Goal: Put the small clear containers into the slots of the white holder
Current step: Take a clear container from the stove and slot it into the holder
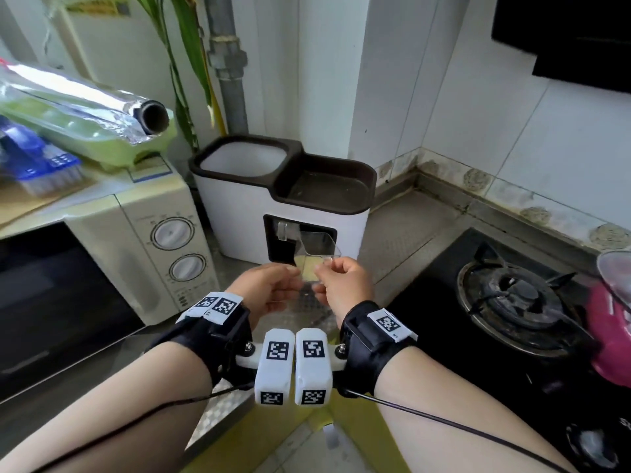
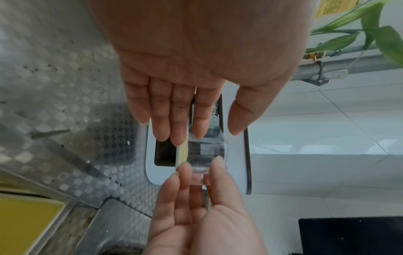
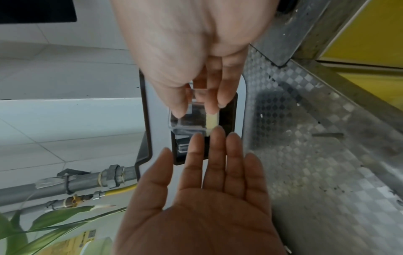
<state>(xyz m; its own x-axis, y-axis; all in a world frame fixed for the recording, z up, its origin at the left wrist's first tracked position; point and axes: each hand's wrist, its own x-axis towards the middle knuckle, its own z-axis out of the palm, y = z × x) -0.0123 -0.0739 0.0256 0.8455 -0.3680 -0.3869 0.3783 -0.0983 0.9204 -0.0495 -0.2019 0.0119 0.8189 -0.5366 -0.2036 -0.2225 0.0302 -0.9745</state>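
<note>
The white holder (image 1: 239, 213) with a dark brown top stands on the counter against the wall; its dark front slot (image 1: 276, 247) faces me. My right hand (image 1: 324, 268) pinches the tab of a small clear container (image 1: 317, 249) with a pale yellow strip, holding it right in front of the slot. My left hand (image 1: 290, 273) has straight fingers whose tips touch the container's left side. In the left wrist view the container (image 2: 205, 151) sits between both hands, before the holder (image 2: 236, 155). Another clear piece (image 3: 183, 148) shows inside the slot (image 3: 229, 107), behind the held container (image 3: 189, 122).
A cream microwave (image 1: 136, 254) stands at the left with a foil roll (image 1: 102, 107) on top. A gas burner (image 1: 519, 302) and a pink object (image 1: 611, 336) lie to the right. A grey pipe (image 1: 232, 80) and plant leaves (image 1: 191, 46) rise behind the holder.
</note>
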